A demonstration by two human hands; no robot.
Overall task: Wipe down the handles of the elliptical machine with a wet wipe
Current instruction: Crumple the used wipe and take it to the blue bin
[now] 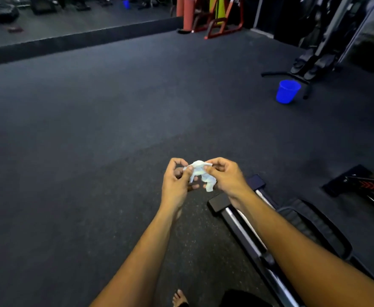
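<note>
A crumpled white wet wipe (201, 175) hangs between both my hands above the dark gym floor. My left hand (175, 185) pinches its left edge with thumb and fingers. My right hand (226, 178) pinches its top right corner. Below my right forearm lies the base of an elliptical machine (243, 231), with metal rails and a black foot pedal (310, 222). Its handles are out of view.
A blue bucket (287, 91) stands on the rubber floor at the right. Behind it is a black exercise machine (318, 56). An orange rack (214, 16) stands at the back by a mirror. Orange equipment (372, 185) lies at the right edge. My bare foot (179, 299) shows at the bottom.
</note>
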